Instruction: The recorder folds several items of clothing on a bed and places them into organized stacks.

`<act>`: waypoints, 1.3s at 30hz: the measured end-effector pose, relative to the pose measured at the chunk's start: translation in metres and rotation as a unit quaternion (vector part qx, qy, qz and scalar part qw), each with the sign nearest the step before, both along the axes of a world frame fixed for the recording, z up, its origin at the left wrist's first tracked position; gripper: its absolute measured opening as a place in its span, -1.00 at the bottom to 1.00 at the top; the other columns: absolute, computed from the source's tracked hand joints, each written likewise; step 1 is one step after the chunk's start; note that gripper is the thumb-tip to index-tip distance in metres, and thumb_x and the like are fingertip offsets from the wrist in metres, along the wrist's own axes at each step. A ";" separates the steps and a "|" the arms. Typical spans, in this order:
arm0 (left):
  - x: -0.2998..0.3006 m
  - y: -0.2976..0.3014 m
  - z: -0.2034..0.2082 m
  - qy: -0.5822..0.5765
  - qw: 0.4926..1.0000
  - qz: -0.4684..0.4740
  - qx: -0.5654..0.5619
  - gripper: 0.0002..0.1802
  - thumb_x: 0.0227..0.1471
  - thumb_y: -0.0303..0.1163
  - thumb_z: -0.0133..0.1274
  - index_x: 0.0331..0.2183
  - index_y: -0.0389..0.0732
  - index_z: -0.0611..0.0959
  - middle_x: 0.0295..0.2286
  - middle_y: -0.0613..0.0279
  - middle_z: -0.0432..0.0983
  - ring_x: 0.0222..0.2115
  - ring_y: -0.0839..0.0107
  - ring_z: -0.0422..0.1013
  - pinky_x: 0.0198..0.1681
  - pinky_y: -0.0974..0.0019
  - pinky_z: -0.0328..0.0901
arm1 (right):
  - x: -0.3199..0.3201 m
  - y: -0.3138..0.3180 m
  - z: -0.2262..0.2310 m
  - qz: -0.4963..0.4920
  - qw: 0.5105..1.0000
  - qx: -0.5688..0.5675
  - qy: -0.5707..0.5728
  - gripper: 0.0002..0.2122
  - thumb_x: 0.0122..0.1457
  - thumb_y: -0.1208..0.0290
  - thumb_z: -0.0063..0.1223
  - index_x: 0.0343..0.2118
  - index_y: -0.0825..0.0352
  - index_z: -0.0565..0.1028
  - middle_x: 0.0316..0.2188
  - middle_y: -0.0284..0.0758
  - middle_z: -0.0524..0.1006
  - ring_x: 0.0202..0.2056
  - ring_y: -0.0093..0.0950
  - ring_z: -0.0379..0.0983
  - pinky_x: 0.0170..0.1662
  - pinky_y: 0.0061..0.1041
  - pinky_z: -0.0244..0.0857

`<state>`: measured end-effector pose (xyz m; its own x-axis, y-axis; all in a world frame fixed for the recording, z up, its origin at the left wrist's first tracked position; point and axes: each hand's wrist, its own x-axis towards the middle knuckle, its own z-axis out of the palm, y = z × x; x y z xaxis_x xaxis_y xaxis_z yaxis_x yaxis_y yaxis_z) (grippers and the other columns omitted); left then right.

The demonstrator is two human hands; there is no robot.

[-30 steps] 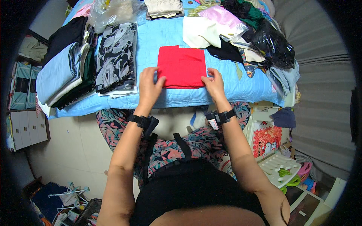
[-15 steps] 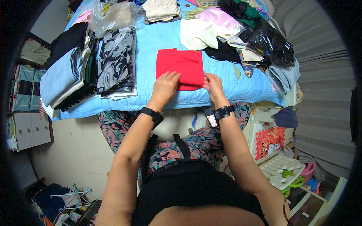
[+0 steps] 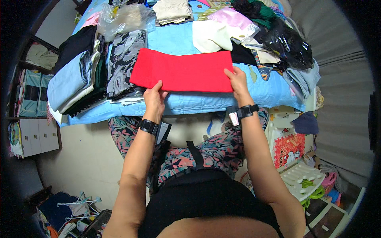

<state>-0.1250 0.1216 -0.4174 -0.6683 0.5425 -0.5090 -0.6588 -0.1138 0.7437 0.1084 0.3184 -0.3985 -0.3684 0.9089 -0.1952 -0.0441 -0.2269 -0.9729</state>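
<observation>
A red folded cloth (image 3: 182, 72) is stretched out as a wide band above the light blue quilt (image 3: 168, 41) on the bed. My left hand (image 3: 154, 98) grips its lower edge left of the middle, thumb on top. At the right end my right hand (image 3: 239, 82) pinches the corner, thumb in front. The fingers behind the cloth are partly hidden. Its left end overlaps a folded black-and-grey patterned garment (image 3: 126, 51).
Folded clothes with light blue jeans (image 3: 71, 81) on top are stacked at the left. A clear plastic bag (image 3: 121, 20) and cream folded garments (image 3: 171, 11) lie farther back. To the right are a white cloth (image 3: 212, 35) and a black plastic bag (image 3: 291, 47).
The red cloth went from a compact square on the quilt to a wider band held up in both hands. My left hand moved left, my right hand to the right.
</observation>
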 end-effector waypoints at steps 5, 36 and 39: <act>0.009 0.008 -0.033 -0.094 0.992 -0.080 -0.027 -0.79 0.07 -0.43 0.08 -0.23 -0.29 0.54 -0.27 0.08 0.54 -0.32 0.23 0.53 -0.24 0.21 0.49 | 0.048 0.018 -0.024 -0.146 0.833 0.337 -0.415 -0.71 0.02 0.56 0.15 -0.15 0.41 0.43 -0.27 -0.20 0.51 -0.29 -0.40 0.48 -0.22 -0.46 0.39; 0.065 0.038 0.041 0.227 0.962 -0.121 0.093 -0.48 0.25 -0.06 -0.18 0.00 -0.32 0.46 -0.14 0.22 0.48 -0.18 0.49 0.36 -0.09 0.36 0.26 | -0.068 -0.082 -0.031 0.113 0.944 -0.172 0.257 -0.27 0.30 -0.16 -0.47 0.32 0.33 -0.17 0.37 -0.27 -0.23 0.37 -0.41 -0.35 0.36 -0.44 -0.44; 0.099 0.057 0.056 0.465 0.837 -0.273 0.090 -0.45 0.19 -0.09 -0.10 0.14 -0.15 0.37 0.10 -0.06 0.29 0.15 0.14 0.19 0.19 0.21 0.05 | -0.046 -0.075 0.002 0.020 0.887 -0.348 0.305 -0.33 0.25 -0.23 -0.43 0.20 0.25 0.23 0.16 -0.25 0.31 0.19 -0.42 0.19 0.26 -0.38 0.01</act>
<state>-0.0264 0.1789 -0.3614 -0.3568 0.9088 0.2165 0.2064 -0.1493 0.9670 0.0622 0.2437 -0.3970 -0.6272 0.6308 -0.4569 -0.4918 -0.7756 -0.3956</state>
